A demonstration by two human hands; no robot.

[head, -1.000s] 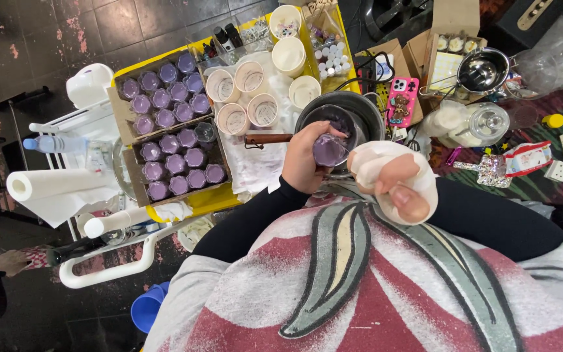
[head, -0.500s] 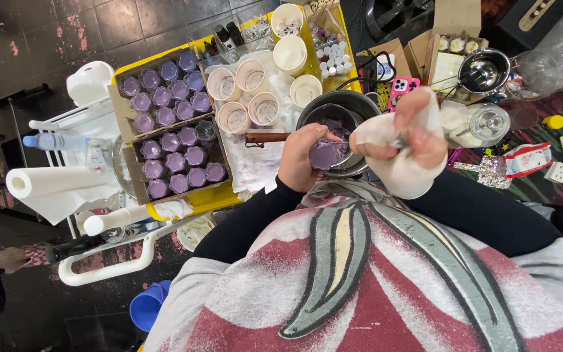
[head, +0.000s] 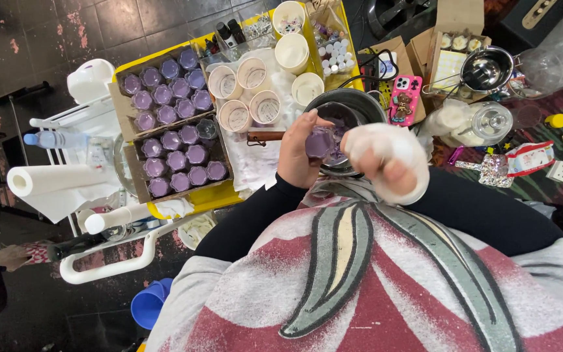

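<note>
the left hand is wrapped around a small purple jar, holding it over the dark pot so it sits steady for wiping. the right hand is bunched tight on a white cloth just beside the jar. boxes of purple jars and paper cups crowd the left; a pink phone lies to the right.

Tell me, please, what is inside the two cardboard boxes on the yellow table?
Both cardboard boxes hold rows of small jars with purple contents; one slot in the nearer box holds a clear, unfilled jar. The box bottoms under the jars are covered, so they cannot be seen.
</note>
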